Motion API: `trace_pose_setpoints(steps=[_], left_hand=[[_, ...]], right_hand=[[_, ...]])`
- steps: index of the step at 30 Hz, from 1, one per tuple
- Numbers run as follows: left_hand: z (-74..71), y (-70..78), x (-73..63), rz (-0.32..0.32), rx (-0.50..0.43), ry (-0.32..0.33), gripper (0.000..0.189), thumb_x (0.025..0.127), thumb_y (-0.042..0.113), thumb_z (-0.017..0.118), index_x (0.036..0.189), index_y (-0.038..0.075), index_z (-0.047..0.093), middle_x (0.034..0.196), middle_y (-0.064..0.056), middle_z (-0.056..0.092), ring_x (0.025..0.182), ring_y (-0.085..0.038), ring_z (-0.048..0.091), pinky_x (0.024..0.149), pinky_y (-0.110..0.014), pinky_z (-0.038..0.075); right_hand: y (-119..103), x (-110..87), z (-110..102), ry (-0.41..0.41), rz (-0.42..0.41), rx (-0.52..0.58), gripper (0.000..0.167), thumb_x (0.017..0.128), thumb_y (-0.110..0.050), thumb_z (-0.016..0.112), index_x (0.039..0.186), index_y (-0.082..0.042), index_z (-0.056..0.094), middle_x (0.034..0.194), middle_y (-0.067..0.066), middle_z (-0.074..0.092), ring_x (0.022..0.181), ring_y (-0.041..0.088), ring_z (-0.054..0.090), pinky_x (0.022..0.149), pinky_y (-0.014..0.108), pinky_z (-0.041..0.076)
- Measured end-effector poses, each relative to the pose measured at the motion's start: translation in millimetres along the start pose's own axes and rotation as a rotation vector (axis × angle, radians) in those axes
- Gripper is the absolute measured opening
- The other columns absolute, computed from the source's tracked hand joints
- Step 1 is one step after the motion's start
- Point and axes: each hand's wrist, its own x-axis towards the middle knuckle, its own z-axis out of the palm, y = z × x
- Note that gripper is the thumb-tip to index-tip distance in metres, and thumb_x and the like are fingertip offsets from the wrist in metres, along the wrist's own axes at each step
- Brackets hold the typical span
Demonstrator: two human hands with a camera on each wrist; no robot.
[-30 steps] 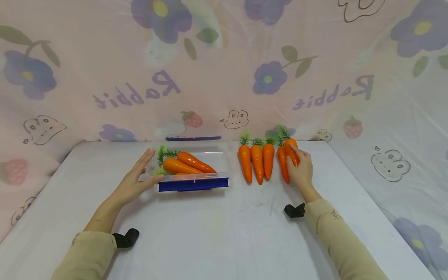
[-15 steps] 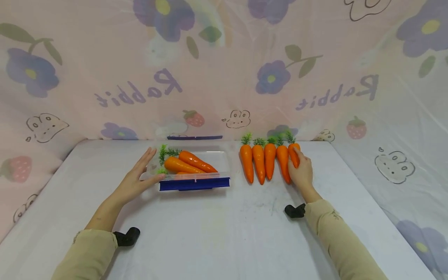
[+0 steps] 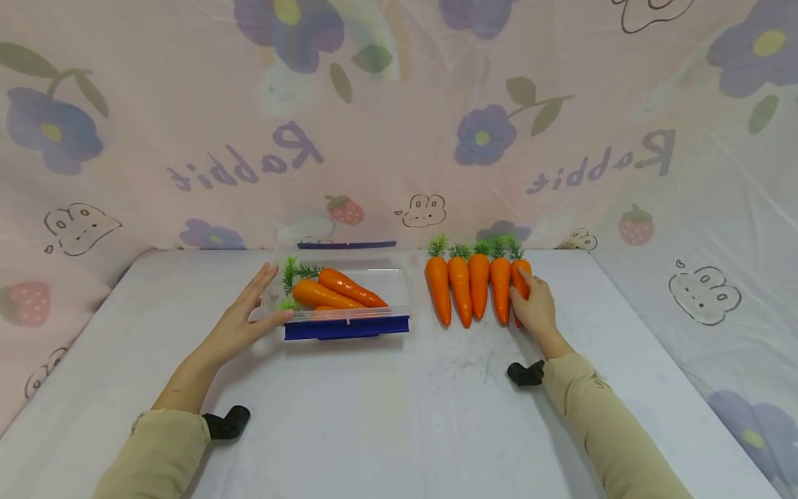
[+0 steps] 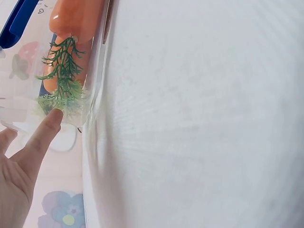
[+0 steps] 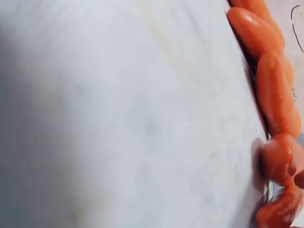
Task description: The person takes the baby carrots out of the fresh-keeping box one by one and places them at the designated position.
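Left hand (image 3: 233,326), in my head view, lies spread wide at the clear box (image 3: 374,326); the right hand (image 3: 535,305) pinches the row's end carrot (image 3: 520,278) on the surface (image 3: 374,416). I judge it light, stiff, slippery, best held below its greens (image 3: 515,247). Left wrist: straight finger (image 4: 47,126) beside boxed greens (image 4: 64,66). Right wrist: carrots (image 5: 278,104) side by side, grip mostly cropped.

I see both forearms (image 3: 158,447) stretched forward, the left hand (image 3: 240,322) straight-fingered with thumb (image 3: 274,321) spread, the right hand (image 3: 537,305) pinching.
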Motion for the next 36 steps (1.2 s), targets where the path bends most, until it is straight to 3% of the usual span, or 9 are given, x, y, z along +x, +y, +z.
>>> trace_pose_setpoints(steps=[7,21,33,36], left_hand=[[-0.4,2.2,-1.4,-0.009,-0.008,0.002,0.085,0.092,0.035,0.064,0.156,0.026,0.009,0.163,-0.005,-0.003,0.136,-0.054,0.026,0.099,-0.072,0.030],[-2.9,5.2,-4.2,-0.011,-0.004,0.000,0.086,0.091,0.034,0.065,0.155,0.032,0.007,0.163,-0.007,-0.002,0.132,-0.056,0.029,0.096,-0.073,0.033],[-0.7,1.4,-1.4,-0.017,0.001,0.002,0.085,0.092,0.040,0.062,0.155,0.035,0.006,0.163,-0.005,-0.004,0.134,-0.055,0.028,0.097,-0.073,0.031],[0.0,1.3,-2.1,-0.019,-0.001,0.002,0.085,0.092,0.039,0.063,0.155,0.035,0.006,0.163,-0.005,-0.003,0.134,-0.055,0.028,0.097,-0.073,0.031]], right_hand=[[-12,3.9,-2,0.079,-0.039,0.048,0.051,0.097,-0.018,0.047,0.144,0.000,0.039,0.148,0.037,0.024,0.139,0.049,0.022,0.115,0.058,0.020],[-56,2.5,6,0.202,-0.277,0.227,0.040,0.092,-0.014,0.057,0.131,-0.004,0.058,0.145,0.027,0.036,0.136,0.044,0.033,0.111,0.060,0.026],[-93,-8.5,15,0.091,-0.356,0.275,0.041,0.095,-0.019,0.058,0.134,-0.007,0.056,0.148,0.020,0.036,0.130,0.041,0.039,0.105,0.057,0.035],[-100,-8.7,22,0.056,-0.373,0.293,0.042,0.094,-0.017,0.058,0.135,-0.006,0.055,0.148,0.019,0.037,0.122,0.040,0.046,0.100,0.054,0.040]])
